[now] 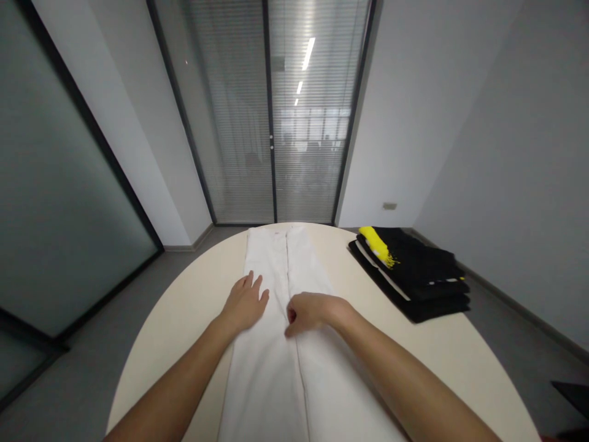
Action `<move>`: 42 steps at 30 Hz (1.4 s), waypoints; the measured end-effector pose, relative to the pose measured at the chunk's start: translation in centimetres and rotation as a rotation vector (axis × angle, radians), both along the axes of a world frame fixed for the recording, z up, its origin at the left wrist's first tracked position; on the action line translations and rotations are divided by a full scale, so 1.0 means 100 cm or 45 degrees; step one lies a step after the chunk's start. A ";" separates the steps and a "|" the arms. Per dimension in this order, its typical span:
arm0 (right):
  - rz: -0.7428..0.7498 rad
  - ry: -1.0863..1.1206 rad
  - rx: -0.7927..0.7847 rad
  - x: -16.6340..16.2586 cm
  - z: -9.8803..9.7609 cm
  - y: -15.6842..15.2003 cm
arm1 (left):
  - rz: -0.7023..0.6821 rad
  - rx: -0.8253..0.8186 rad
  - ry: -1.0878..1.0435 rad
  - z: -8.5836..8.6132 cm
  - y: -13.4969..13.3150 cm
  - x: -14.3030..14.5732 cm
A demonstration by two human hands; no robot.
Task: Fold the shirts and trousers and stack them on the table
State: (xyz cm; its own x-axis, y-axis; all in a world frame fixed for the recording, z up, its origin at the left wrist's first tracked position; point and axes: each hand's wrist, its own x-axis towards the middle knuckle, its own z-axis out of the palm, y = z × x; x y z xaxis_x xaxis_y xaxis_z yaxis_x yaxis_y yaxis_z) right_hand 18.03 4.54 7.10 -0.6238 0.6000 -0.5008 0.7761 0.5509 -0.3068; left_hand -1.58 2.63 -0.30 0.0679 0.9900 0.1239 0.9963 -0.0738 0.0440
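Note:
A long white garment (267,374) lies lengthwise over the table, a dark line running down its middle between two panels; its exact kind is hard to tell. My left hand (246,304) rests on the left panel near its outer edge, palm down with fingers spread, holding nothing. Beside the middle line, my right hand (308,313) has its fingers curled and thumb low at the inner edge of the right panel. The fingertips are partly hidden, and they seem to have hold of the cloth there.
The round cream table (179,319) curves away on both sides. To the right sits a stack of folded black clothes (418,270), with a yellow print on the top one. Beyond the table are a glass partition (239,123) with blinds and a pale wall (414,123).

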 end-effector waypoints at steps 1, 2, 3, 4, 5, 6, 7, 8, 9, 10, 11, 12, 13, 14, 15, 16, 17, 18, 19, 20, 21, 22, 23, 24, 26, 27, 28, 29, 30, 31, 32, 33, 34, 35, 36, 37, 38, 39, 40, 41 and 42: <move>-0.048 0.055 0.030 0.002 -0.005 0.004 | -0.025 -0.006 -0.035 -0.005 0.005 -0.004; -0.100 0.112 0.063 0.005 -0.010 0.007 | -0.047 0.003 -0.065 -0.008 0.010 -0.008; -0.145 0.169 0.096 0.007 -0.014 0.010 | -0.063 0.031 -0.087 -0.010 0.014 -0.011; -0.175 0.220 0.126 0.010 -0.017 0.013 | -0.070 0.079 -0.100 -0.011 0.017 -0.013; -0.186 0.260 0.146 0.012 -0.018 0.016 | -0.072 0.142 -0.105 -0.010 0.019 -0.014; -0.181 0.286 0.148 0.014 -0.019 0.017 | -0.073 0.205 -0.107 -0.009 0.019 -0.014; -0.164 0.293 0.125 0.016 -0.018 0.019 | -0.078 0.258 -0.109 -0.007 0.018 -0.013; -0.141 0.284 0.077 0.018 -0.017 0.019 | -0.090 0.289 -0.111 -0.006 0.017 -0.012; -0.115 0.262 0.008 0.018 -0.014 0.019 | -0.111 0.300 -0.112 -0.006 0.015 -0.011; -0.092 0.231 -0.068 0.018 -0.012 0.019 | -0.135 0.293 -0.110 -0.007 0.013 -0.009; -0.067 0.199 -0.140 0.018 -0.009 0.018 | -0.156 0.279 -0.105 -0.009 0.011 -0.008; -0.041 0.168 -0.200 0.017 -0.007 0.017 | -0.167 0.263 -0.097 -0.011 0.010 -0.007; -0.017 0.143 -0.247 0.016 -0.005 0.016 | -0.172 0.250 -0.088 -0.014 0.009 -0.006; 0.003 0.128 -0.282 0.014 -0.003 0.015 | -0.173 0.239 -0.079 -0.017 0.008 -0.005; 0.016 0.119 -0.307 0.013 -0.002 0.014 | -0.171 0.231 -0.073 -0.019 0.008 -0.005; 0.023 0.114 -0.329 0.011 -0.001 0.013 | -0.169 0.225 -0.071 -0.021 0.008 -0.005; 0.027 0.105 -0.351 0.010 0.000 0.012 | -0.170 0.222 -0.071 -0.022 0.008 -0.006; 0.030 0.089 -0.371 0.008 0.000 0.011 | -0.172 0.221 -0.071 -0.023 0.008 -0.006; 0.036 0.071 -0.381 0.007 0.001 0.009 | -0.171 0.223 -0.073 -0.023 0.009 -0.006; 0.050 0.053 -0.380 0.005 0.002 0.008 | -0.169 0.224 -0.074 -0.023 0.009 -0.006; 0.069 0.038 -0.372 0.004 0.002 0.007 | -0.168 0.225 -0.075 -0.023 0.009 -0.006; 0.090 0.029 -0.356 0.003 0.003 0.005 | -0.166 0.225 -0.074 -0.023 0.009 -0.006; 0.110 0.021 -0.336 0.002 0.004 0.004 | -0.164 0.223 -0.074 -0.023 0.009 -0.006; 0.126 0.010 -0.318 0.001 0.005 0.003 | -0.161 0.220 -0.072 -0.023 0.009 -0.006; 0.139 -0.032 -0.305 0.000 0.006 0.000 | -0.163 0.210 -0.062 -0.022 0.009 -0.006; 0.138 -0.058 -0.303 -0.001 0.006 -0.001 | -0.165 0.206 -0.054 -0.022 0.009 -0.006; 0.134 -0.081 -0.302 -0.001 0.007 -0.002 | -0.167 0.203 -0.046 -0.021 0.008 -0.005; 0.128 -0.099 -0.300 -0.001 0.007 -0.003 | -0.170 0.201 -0.040 -0.021 0.008 -0.005; 0.124 -0.111 -0.295 -0.001 0.008 -0.004 | -0.173 0.199 -0.035 -0.020 0.008 -0.005; 0.121 -0.120 -0.285 -0.001 0.010 -0.005 | -0.173 0.197 -0.033 -0.020 0.007 -0.005; 0.116 -0.131 -0.279 -0.001 0.011 -0.005 | -0.172 0.193 -0.030 -0.019 0.006 -0.005; 0.106 -0.149 -0.281 -0.001 0.014 -0.006 | -0.170 0.187 -0.026 -0.019 0.006 -0.004; 0.093 -0.176 -0.287 0.000 0.016 -0.007 | -0.168 0.180 -0.020 -0.018 0.006 -0.004; 0.077 -0.207 -0.291 0.000 0.018 -0.008 | -0.167 0.174 -0.017 -0.018 0.006 -0.004; 0.059 -0.240 -0.293 0.001 0.021 -0.009 | -0.164 0.169 -0.016 -0.017 0.005 -0.004; 0.041 -0.269 -0.290 0.001 0.023 -0.010 | -0.163 0.165 -0.020 -0.017 0.006 -0.004; 0.027 -0.287 -0.286 0.002 0.025 -0.012 | -0.166 0.160 -0.028 -0.016 0.006 -0.004; 0.022 -0.296 -0.279 0.002 0.027 -0.013 | -0.176 0.155 -0.038 -0.016 0.006 -0.004; 0.026 -0.292 -0.278 0.002 0.028 -0.015 | -0.191 0.149 -0.046 -0.015 0.006 -0.004; 0.035 -0.284 -0.284 0.001 0.028 -0.016 | -0.211 0.142 -0.052 -0.014 0.007 -0.003; 0.052 -0.274 -0.296 0.001 0.028 -0.017 | -0.232 0.135 -0.056 -0.014 0.007 -0.003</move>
State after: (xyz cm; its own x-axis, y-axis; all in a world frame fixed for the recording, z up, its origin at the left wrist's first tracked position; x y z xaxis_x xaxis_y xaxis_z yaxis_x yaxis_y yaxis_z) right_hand 18.12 2.85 9.93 -0.5095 0.4307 -0.7449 0.8158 0.5170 -0.2591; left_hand -1.92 3.30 -1.71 0.2369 0.9430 0.2338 0.9633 -0.2592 0.0695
